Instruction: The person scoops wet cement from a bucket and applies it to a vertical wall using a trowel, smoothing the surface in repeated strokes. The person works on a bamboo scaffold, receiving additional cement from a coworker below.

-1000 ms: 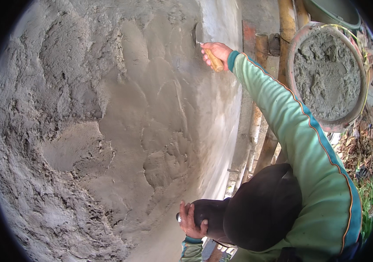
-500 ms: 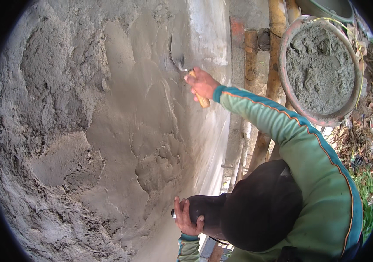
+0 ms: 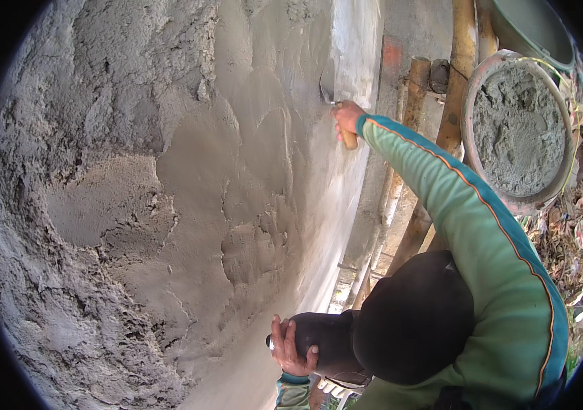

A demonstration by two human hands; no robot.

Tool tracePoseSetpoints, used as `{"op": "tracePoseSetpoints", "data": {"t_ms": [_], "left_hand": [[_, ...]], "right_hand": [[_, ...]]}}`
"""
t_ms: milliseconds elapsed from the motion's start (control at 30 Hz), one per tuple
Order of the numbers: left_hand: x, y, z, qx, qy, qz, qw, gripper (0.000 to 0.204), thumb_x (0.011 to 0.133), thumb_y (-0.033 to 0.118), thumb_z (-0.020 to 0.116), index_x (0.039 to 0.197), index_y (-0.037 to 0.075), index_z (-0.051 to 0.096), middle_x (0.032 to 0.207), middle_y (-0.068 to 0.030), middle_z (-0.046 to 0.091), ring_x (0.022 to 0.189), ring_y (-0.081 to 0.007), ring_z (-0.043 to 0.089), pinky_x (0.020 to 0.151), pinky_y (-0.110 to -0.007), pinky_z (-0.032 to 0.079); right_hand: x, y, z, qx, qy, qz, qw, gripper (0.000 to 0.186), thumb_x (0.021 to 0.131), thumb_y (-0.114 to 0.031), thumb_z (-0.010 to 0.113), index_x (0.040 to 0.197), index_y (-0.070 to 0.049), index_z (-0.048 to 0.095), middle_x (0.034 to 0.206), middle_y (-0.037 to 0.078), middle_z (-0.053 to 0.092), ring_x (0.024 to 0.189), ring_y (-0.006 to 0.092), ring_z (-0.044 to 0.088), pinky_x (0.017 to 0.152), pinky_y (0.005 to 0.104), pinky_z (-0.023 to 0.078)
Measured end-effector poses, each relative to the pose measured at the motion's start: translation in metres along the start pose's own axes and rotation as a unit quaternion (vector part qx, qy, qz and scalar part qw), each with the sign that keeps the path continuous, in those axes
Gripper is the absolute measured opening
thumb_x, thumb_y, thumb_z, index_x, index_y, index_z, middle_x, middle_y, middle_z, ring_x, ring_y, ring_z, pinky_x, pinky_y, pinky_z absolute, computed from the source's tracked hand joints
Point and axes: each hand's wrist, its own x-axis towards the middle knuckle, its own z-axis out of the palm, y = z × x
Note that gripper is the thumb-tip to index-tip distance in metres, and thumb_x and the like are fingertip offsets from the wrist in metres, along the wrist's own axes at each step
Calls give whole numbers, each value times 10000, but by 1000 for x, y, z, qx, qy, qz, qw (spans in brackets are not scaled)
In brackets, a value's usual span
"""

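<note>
In my right hand [image 3: 349, 121] is the wooden handle of a trowel [image 3: 328, 85], the fingers wrapped around it. Its blade lies at the right margin of the wet grey mortar [image 3: 237, 157], beside a smoother pale strip [image 3: 356, 41] of wall. Lower down, my left hand [image 3: 293, 347] is closed around a black piece that looks like the brim of a black cap [image 3: 411, 318]. A small white spot shows on one of its fingers. Green sleeves with teal and orange trim cover both arms.
A round tub of mortar [image 3: 470, 130] stands at upper right, with a grey-green basin [image 3: 537, 31] above it. Bamboo poles [image 3: 456, 82] run between wall and tub. Rough mortar [image 3: 32, 260] covers the wall's left side. Dry leaves and litter [image 3: 571, 239] lie at right.
My right hand and the trowel have moved right along the wall, toward the pale strip. The whole view has shifted slightly. My left hand stays on the black brim.
</note>
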Motion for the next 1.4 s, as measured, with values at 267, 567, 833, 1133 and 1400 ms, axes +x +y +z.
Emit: {"op": "tracePoseSetpoints", "data": {"t_ms": [267,567,833,1133,1400], "left_hand": [[8,-6,3,1,-17,21,1000,736,913,502,668,1423,-27,623,1551,-357,469,1166,-464,674,995,-529,549],[7,-6,4,-13,-2,20,1000,721,899,466,686,1394,-55,633,1531,-374,481,1157,-486,675,986,-541,548],[-4,-3,1,-10,4,-3,1000,721,900,469,692,1389,-58,637,1532,-373,479,1148,-485,681,970,-538,558],[8,-5,2,-17,-27,15,999,782,943,557,633,1446,-40,599,1589,-347,437,1156,-455,673,1004,-518,541],[-4,-5,3,5,-7,10,1000,787,935,566,633,1441,-37,606,1585,-351,440,1155,-454,675,1003,-511,546]], "right_hand": [[-32,-41,1,278,-74,-48,956,293,1028,-387,652,1009,-108,566,799,66,591,624,206,605,551,398,513],[-65,-38,-11,55,38,-141,988,452,1025,-358,654,1278,0,543,907,118,602,698,212,628,578,403,596],[-18,-72,-7,86,57,-98,990,419,1043,-339,630,1299,-24,526,893,128,615,601,242,629,580,412,604],[-36,-13,-26,-5,94,-134,986,379,1070,-356,571,1226,-11,595,891,149,634,692,277,687,575,448,626],[-7,-109,-19,47,74,-46,995,494,1058,-445,578,1325,-32,534,974,137,616,701,262,648,564,441,610]]}}
